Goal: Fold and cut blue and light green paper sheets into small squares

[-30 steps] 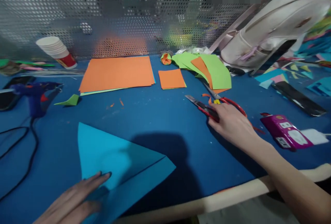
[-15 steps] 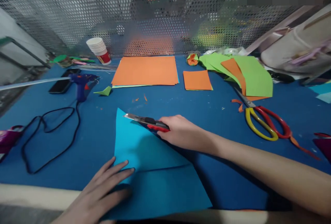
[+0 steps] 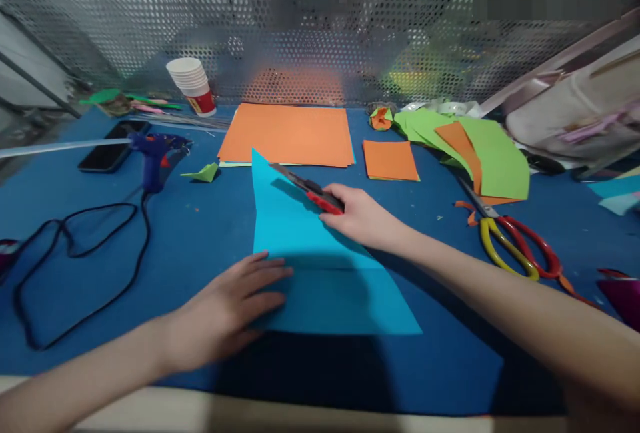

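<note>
A sheet of bright blue paper (image 3: 320, 300) with a crosswise crease lies in front of me, its upper left part rising to a point. My left hand (image 3: 240, 306) rests on the sheet's left edge with fingers spread. In my right hand (image 3: 357, 216) is a red and black utility knife (image 3: 317, 194), its tip pointing up and left over the paper's upper part. Whether the blade touches the paper I cannot tell. The fingers of my right hand are wrapped round the handle.
Orange sheets (image 3: 290, 136) and a small orange square stack (image 3: 390, 160) lie behind. Scissors (image 3: 500, 226) and green paper (image 3: 495, 153) are at right. A blue glue gun (image 3: 153, 160) with its cord, a phone (image 3: 113, 146) and paper cups (image 3: 193, 86) stand left.
The blue paper has shifted away from me, towards the orange sheets. Both hands moved forward with it, my right hand still holding the utility knife.
</note>
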`<state>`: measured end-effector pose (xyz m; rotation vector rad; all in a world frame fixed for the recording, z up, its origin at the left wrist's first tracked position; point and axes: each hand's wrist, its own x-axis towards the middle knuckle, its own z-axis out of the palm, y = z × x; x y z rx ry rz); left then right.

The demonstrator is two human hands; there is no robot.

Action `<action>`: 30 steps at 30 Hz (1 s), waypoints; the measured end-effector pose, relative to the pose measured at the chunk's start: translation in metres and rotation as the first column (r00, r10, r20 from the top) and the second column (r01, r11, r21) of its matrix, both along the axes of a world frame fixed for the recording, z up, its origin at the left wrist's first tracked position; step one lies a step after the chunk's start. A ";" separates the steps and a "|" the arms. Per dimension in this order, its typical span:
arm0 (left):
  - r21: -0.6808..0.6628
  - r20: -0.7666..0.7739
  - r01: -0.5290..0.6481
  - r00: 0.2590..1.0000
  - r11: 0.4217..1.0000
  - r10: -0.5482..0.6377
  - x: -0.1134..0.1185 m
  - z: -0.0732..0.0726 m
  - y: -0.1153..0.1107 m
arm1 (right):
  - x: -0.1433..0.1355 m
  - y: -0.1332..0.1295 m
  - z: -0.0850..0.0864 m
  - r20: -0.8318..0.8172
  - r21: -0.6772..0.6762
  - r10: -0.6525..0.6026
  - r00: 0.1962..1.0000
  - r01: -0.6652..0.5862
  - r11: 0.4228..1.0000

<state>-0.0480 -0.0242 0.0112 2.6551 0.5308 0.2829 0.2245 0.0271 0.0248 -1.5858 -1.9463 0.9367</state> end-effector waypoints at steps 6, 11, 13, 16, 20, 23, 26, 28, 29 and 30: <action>-0.108 0.006 -0.123 0.992 0.987 0.124 0.001 -0.009 0.024 | 0.032 0.010 -0.016 0.128 0.239 -0.015 0.992 -0.016 0.971; -0.084 0.124 -0.026 0.992 0.996 0.036 -0.009 -0.026 0.025 | 0.095 -0.044 -0.010 0.236 0.220 -0.036 0.971 -0.017 0.975; -0.090 0.125 -0.037 0.991 0.995 0.048 -0.011 -0.028 0.025 | 0.117 -0.068 -0.008 0.268 0.206 -0.064 0.961 0.008 0.979; -0.101 0.111 -0.097 0.988 0.990 0.108 -0.009 -0.023 0.025 | 0.138 -0.092 -0.009 0.235 0.253 -0.041 0.971 -0.021 0.967; -0.129 0.012 -0.155 0.987 0.979 0.158 -0.003 -0.005 0.030 | 0.148 -0.103 -0.012 0.175 0.260 0.014 0.984 -0.060 0.964; -0.145 -0.032 -0.124 0.992 0.982 0.120 0.004 0.006 0.034 | 0.150 -0.104 -0.014 0.153 0.248 0.040 0.987 -0.078 0.966; -0.164 -0.023 -0.204 0.979 0.965 0.203 0.011 0.014 0.039 | 0.152 -0.105 -0.017 0.156 0.273 0.039 0.987 -0.081 0.959; -0.187 -0.060 -0.272 0.962 0.944 0.265 0.017 0.021 0.044 | 0.153 -0.106 -0.020 0.155 0.290 0.044 0.987 -0.088 0.953; -0.196 -0.097 -0.295 0.955 0.935 0.281 0.020 0.024 0.049 | 0.154 -0.107 -0.021 0.152 0.295 0.048 0.987 -0.091 0.951; -0.203 -0.143 -0.320 0.945 0.926 0.295 0.023 0.027 0.054 | 0.154 -0.108 -0.022 0.148 0.301 0.048 0.988 -0.091 0.949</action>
